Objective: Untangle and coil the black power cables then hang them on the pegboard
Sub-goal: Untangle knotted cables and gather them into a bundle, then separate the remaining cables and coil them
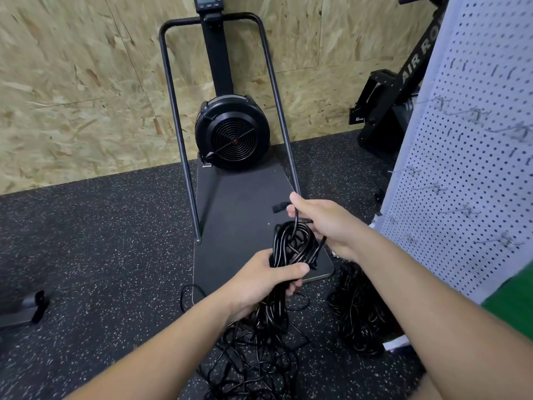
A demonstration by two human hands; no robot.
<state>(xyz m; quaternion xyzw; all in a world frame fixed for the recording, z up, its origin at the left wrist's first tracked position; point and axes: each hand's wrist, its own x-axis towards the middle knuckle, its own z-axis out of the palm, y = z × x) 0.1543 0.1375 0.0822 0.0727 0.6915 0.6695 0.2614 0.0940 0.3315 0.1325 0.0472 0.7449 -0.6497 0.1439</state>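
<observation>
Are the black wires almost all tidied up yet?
Not yet. The left hand grips a part-wound coil while the right hand feeds a strand onto it. A tangle lies on the floor, another pile waits, and the pegboard hooks hold no cables.

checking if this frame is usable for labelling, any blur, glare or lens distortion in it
Head view: wide-angle bending shows in the white perforated pegboard, whose edge leans; its metal hooks are smeared by motion blur; the coiled black power cable bundle, held by the left hand and right hand, is fairly sharp with small glints; lighting is even, shadows soft.
</observation>
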